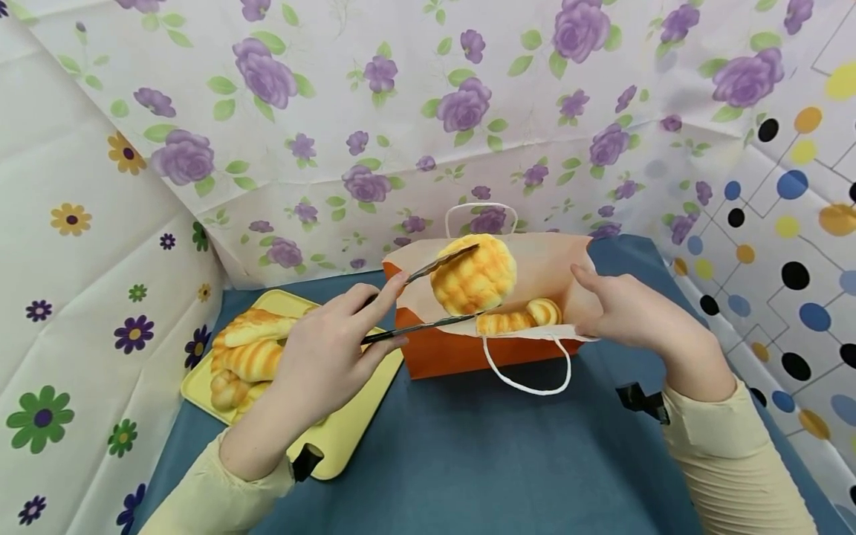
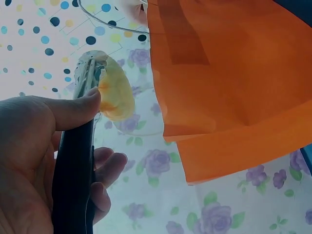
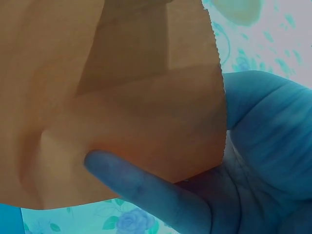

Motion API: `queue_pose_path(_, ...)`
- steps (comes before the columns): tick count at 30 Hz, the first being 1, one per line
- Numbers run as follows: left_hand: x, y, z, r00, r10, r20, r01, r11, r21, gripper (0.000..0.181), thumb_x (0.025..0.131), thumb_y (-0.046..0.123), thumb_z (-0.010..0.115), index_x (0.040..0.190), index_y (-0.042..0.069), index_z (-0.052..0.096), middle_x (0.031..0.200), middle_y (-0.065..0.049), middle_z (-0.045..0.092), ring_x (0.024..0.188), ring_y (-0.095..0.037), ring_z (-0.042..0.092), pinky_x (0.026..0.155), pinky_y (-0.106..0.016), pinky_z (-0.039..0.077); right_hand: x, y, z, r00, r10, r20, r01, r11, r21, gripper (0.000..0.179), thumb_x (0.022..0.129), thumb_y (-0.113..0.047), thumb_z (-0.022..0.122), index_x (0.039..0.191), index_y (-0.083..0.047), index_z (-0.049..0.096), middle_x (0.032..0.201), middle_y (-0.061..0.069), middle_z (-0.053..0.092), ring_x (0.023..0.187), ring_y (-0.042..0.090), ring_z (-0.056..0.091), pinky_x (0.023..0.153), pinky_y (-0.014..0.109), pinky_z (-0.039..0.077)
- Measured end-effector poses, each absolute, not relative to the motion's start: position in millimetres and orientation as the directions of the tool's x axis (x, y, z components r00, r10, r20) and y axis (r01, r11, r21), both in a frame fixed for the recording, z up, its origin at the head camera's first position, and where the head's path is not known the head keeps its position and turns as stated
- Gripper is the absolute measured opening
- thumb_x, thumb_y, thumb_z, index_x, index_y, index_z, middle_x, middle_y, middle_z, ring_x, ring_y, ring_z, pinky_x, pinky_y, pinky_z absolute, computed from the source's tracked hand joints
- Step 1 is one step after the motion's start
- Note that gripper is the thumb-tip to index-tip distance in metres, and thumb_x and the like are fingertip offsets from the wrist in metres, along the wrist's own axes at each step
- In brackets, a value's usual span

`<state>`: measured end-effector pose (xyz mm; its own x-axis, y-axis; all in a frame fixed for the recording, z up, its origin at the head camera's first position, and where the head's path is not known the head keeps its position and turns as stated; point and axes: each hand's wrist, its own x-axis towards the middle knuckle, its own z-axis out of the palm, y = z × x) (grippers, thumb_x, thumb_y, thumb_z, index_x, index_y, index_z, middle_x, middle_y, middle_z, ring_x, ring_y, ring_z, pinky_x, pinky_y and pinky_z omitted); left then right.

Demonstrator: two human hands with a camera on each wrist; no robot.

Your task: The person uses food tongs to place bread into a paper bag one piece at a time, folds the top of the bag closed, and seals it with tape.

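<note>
My left hand (image 1: 328,349) grips a pair of black-handled tongs (image 1: 428,325), with the thumb along one side in the left wrist view. Between the tong arms is a round golden bun (image 1: 483,276), held over the mouth of an orange paper bag (image 1: 455,362). The bag stands open, its pale inside showing. My right hand (image 1: 625,308) holds the bag's right edge, and in the right wrist view a finger (image 3: 141,183) lies against the outer paper. Inside the bag are a striped bread roll (image 1: 506,322) and a curved striped piece (image 1: 545,312).
At the left lies a yellow tray (image 1: 351,427) with several breads (image 1: 250,357) heaped on it. White handles (image 1: 524,388) stick out from the bag's front and back. A blue cloth (image 1: 495,453) covers the table, with patterned sheets (image 1: 374,111) behind and at both sides.
</note>
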<state>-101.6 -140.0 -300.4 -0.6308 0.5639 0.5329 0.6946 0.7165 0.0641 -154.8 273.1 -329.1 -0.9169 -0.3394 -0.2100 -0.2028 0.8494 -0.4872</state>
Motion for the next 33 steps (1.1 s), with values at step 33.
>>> queue_pose_path(33, -167.5, -89.9, -264.3, -0.808, 0.587, 0.045, 0.583, 0.808, -0.08, 0.069, 0.098, 0.032, 0.082, 0.16, 0.027, 0.052, 0.128, -0.006, 0.071, 0.063, -0.022, 0.058, 0.05, -0.036, 0.046, -156.0, 265.3, -324.1, -0.912, -0.349, -0.216, -0.215, 0.854, -0.474, 0.096, 0.095, -0.017, 0.079, 0.169, 0.002, 0.02, 0.063, 0.002, 0.059, 0.053, 0.018, 0.05, 0.061, 0.038, 0.044)
